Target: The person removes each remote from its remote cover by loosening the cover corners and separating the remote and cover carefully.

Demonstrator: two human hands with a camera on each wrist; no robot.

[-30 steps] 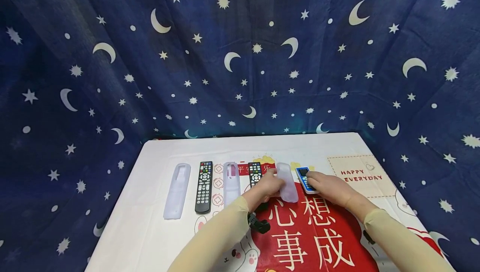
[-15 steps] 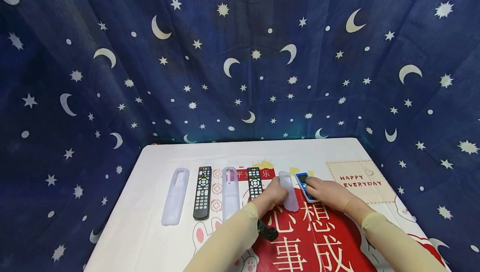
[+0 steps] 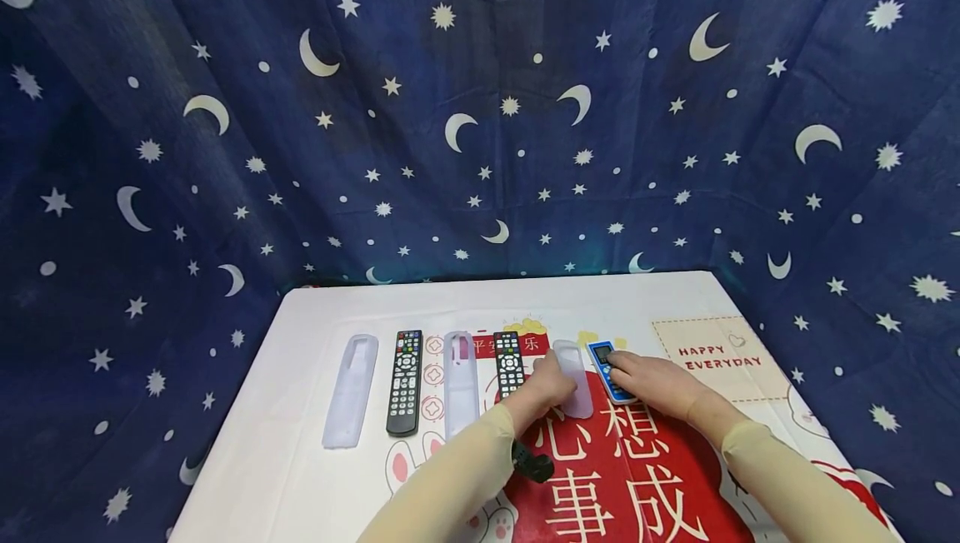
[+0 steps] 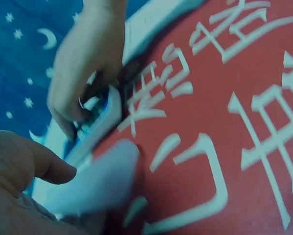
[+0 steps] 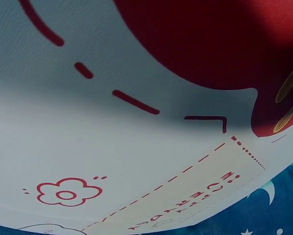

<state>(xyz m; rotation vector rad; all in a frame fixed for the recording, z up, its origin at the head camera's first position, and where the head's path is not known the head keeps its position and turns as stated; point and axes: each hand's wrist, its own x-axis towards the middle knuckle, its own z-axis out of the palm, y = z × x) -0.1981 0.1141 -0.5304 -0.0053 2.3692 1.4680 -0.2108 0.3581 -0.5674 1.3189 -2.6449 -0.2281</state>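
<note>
My left hand (image 3: 551, 381) holds a small translucent silicone remote cover (image 3: 576, 383) by its left edge. In the left wrist view the thumb (image 4: 56, 169) lies by the cover's near side; the fingers beneath are mostly hidden. Just to the right, my right hand (image 3: 652, 383) grips a small blue-and-white remote control (image 3: 611, 372), its curled fingers over the keys and right side. Cover and remote are close together but apart. The right wrist view catches neither the right hand nor the remote, only tablecloth.
Left of the hands lie a black remote (image 3: 510, 360), a long translucent cover (image 3: 461, 385), another black remote (image 3: 406, 385) and another long cover (image 3: 351, 393), side by side. The table's white printed cloth (image 3: 262, 460) ends before a starry curtain (image 3: 480, 110).
The head view has shifted slightly. My left hand has come a little nearer the small cover's right-hand neighbour, the blue-and-white remote. My right hand stays on that remote.
</note>
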